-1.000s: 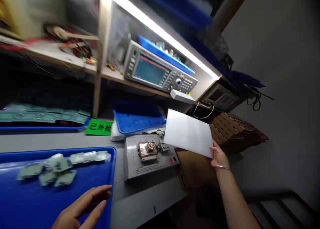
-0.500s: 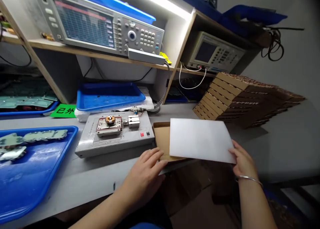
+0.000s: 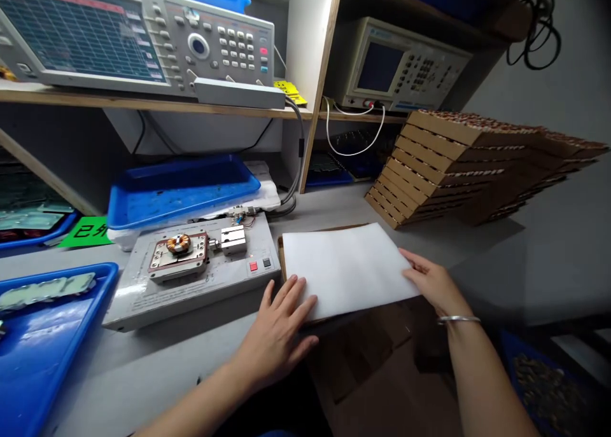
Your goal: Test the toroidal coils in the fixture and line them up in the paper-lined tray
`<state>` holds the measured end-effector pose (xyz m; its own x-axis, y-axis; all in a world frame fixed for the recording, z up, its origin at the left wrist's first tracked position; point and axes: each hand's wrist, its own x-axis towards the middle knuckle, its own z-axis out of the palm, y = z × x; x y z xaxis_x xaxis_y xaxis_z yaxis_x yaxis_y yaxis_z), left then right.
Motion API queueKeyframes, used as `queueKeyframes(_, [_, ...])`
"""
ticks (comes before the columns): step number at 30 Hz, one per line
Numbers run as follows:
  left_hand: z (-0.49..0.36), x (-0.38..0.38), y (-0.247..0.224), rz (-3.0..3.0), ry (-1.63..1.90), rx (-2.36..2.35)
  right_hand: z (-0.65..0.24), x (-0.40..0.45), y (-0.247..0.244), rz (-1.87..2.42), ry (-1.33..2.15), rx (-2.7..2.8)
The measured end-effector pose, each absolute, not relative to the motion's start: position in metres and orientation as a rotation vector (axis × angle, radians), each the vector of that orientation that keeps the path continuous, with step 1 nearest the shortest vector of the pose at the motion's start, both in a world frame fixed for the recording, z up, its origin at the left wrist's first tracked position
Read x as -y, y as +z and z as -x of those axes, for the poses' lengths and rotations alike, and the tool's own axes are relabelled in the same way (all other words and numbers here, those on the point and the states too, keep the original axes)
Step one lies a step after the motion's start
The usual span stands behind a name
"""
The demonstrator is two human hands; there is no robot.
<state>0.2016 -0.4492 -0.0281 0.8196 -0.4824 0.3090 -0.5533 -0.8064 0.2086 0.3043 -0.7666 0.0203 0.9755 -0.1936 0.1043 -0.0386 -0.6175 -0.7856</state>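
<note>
On the grey workbench (image 3: 157,360), the white sheet (image 3: 348,268) lay between my hands. My left hand (image 3: 277,338) and right hand (image 3: 429,281) rested open on its edges.

A thin white foam sheet (image 3: 348,270) is lying flat, almost covering a shallow cardboard box (image 3: 281,259) beneath it.

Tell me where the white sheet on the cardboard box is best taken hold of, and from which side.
Probably at its near right edge: come from the person's side and pinch with the fingers above and below. The white sheet lies flat and thin on the cardboard box, so its face offers no hold, and that edge seems to reach past the box. The right hand is already there.
</note>
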Motion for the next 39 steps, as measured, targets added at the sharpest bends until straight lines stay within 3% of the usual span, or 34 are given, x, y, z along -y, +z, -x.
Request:
queueKeyframes(7, [-0.213, 0.446, -0.028, -2.585, 0.222, 0.795, -0.324, 0.756, 0.026, 2.715, 0.001, -0.172])
queueKeyframes(16, [-0.230, 0.451, -0.025, -2.498, 0.166, 0.781, -0.335, 0.742, 0.015, 3.046, -0.149, 0.112])
queueKeyframes(24, [-0.234, 0.459, -0.019, -2.590, 0.399, 0.803, -0.324, 0.701, 0.025, 3.149, -0.429, 0.276])
queueKeyframes(28, [-0.255, 0.467, -0.002, -2.722, 0.183, 0.861, -0.327, 0.676, 0.023, 3.031, -0.140, 0.559])
queueKeyframes(32, [-0.273, 0.471, -0.002, -2.829, 0.279, 0.772, -0.337, 0.672, 0.014, 3.021, 0.254, 0.466])
queueKeyframes(39, [-0.285, 0.475, 0.005, -2.949, 0.042, 0.710, -0.352, 0.679, 0.028, 3.087, 0.342, 0.334])
